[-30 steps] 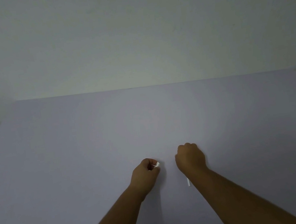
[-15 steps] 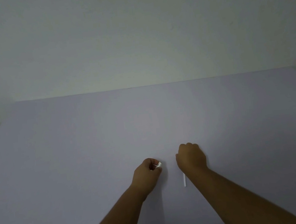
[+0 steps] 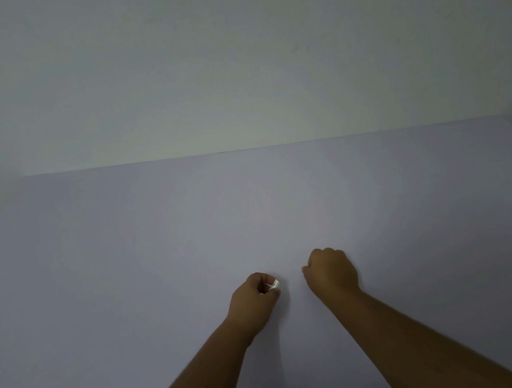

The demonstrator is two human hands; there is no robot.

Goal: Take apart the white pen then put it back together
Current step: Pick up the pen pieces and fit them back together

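From the head view, two bare forearms are reaching out over a wide, smooth, matte counter (image 3: 128, 275) of pale lavender-grey, its flat surface running back to a straight far edge against a plain, dull off-white wall (image 3: 231, 66) bearing a few faint marks.

The left hand (image 3: 253, 296) is curling into a loose fist, knuckles up, and its fingers (image 3: 261, 279) are closing around a small white pen piece (image 3: 274, 285). That piece is poking out of the fist toward the right: a short, glossy, cylindrical stub of white plastic with a darker tip at its outer end, catching the light more brightly than anything else in the dim scene. It is sitting just above the counter, near the middle front of the surface.

The right hand (image 3: 331, 270) is balling up just beside it, apart from the left, with the back of the hand facing the camera. Its fingers are folding underneath, hidden, so whether they are holding any part of the pen cannot be told.
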